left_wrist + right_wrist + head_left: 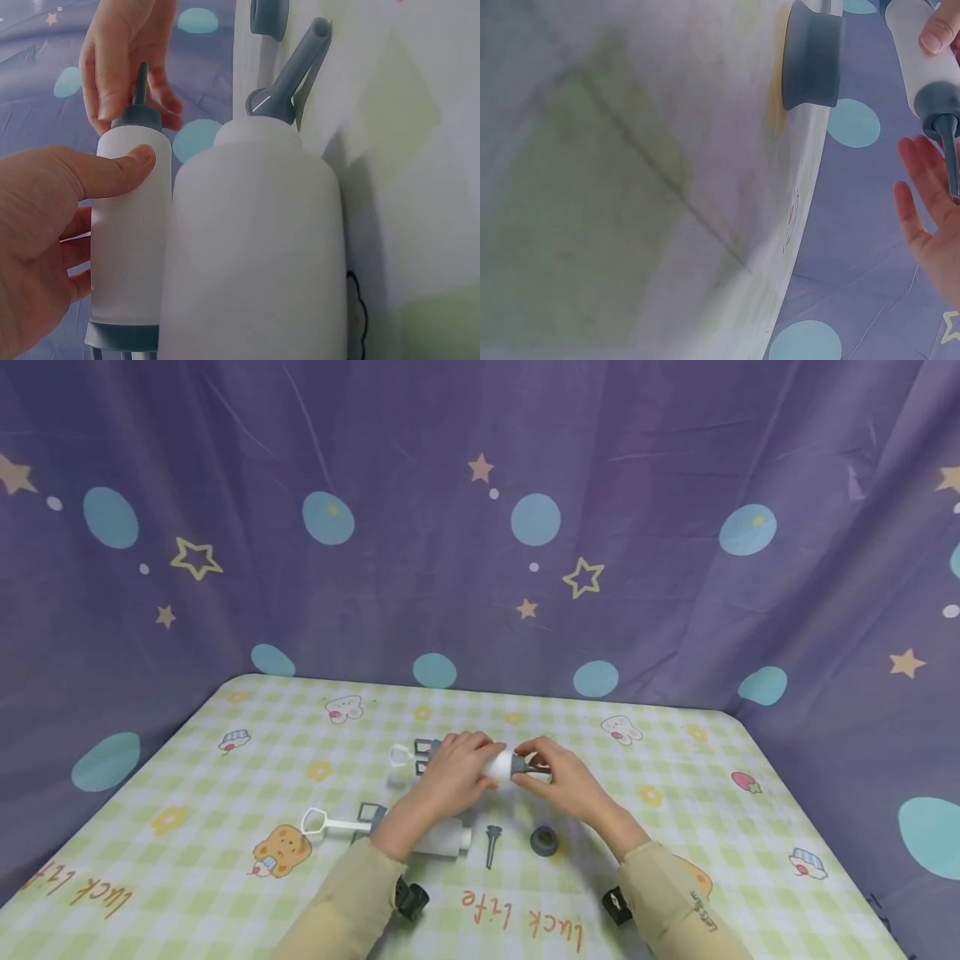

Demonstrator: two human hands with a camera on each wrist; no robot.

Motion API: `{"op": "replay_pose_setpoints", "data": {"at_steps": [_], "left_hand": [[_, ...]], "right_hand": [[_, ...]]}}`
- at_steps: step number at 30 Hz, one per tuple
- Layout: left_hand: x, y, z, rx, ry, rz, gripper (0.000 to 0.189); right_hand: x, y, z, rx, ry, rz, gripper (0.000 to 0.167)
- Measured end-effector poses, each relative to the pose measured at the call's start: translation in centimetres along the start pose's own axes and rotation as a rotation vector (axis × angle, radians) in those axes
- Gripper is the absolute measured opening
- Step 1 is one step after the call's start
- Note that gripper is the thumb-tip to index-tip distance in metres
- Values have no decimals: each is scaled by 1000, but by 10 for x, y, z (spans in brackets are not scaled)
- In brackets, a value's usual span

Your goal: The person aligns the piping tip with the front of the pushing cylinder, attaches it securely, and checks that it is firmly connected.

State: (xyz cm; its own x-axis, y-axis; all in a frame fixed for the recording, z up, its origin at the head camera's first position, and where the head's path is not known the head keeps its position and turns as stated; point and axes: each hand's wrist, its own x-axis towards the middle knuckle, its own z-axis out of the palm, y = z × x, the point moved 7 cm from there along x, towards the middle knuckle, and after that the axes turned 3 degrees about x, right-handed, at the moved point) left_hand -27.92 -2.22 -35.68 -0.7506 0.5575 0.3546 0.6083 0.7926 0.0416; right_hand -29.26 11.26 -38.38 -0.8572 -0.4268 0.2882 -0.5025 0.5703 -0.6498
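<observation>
My left hand [453, 772] grips the white barrel of a large plunger syringe [131, 232], which lies sideways above the table in the head view. The grey nozzle cap [139, 116], with its slim spout, faces my right hand [558, 777]. My right fingertips pinch around that cap, one digit on either side of it. At the syringe's other end are a grey collar with finger loops and a white ring handle [401, 755]. Below my left wrist lies a second white syringe [442, 837], its plunger pulled out and its front without a cap.
Between the forearms lie a slim grey spout [491, 845] and a round grey cap [543, 841]. The checked tablecloth [247, 810] carries printed cartoons. A purple curtain [450, 568] hangs behind the table. Black wrist straps show under both sleeves.
</observation>
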Motion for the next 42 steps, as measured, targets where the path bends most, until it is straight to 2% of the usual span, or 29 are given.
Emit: {"op": "replay_pose_setpoints", "data": {"at_steps": [6, 10, 21, 30, 36, 38, 42], "left_hand": [[0, 0, -2, -3, 3, 4, 50], [0, 0, -2, -10, 6, 8, 49], [1, 1, -2, -23, 31, 17, 49], [3, 4, -5, 25, 106, 21, 46], [4, 5, -7, 63, 154, 20, 46], [4, 5, -8, 63, 164, 21, 46], [5, 2, -5, 44, 154, 28, 46]], "right_hand": [[-1, -6, -2, -38, 23, -102, 36], [-1, -7, -3, -35, 42, -117, 36], [-1, -6, -3, -42, 42, -107, 30], [2, -6, -5, -11, 85, -119, 24], [5, -4, -9, 19, 141, -129, 23], [6, -4, -9, 33, 143, -124, 24], [7, 0, -7, 67, 95, -53, 25]]}}
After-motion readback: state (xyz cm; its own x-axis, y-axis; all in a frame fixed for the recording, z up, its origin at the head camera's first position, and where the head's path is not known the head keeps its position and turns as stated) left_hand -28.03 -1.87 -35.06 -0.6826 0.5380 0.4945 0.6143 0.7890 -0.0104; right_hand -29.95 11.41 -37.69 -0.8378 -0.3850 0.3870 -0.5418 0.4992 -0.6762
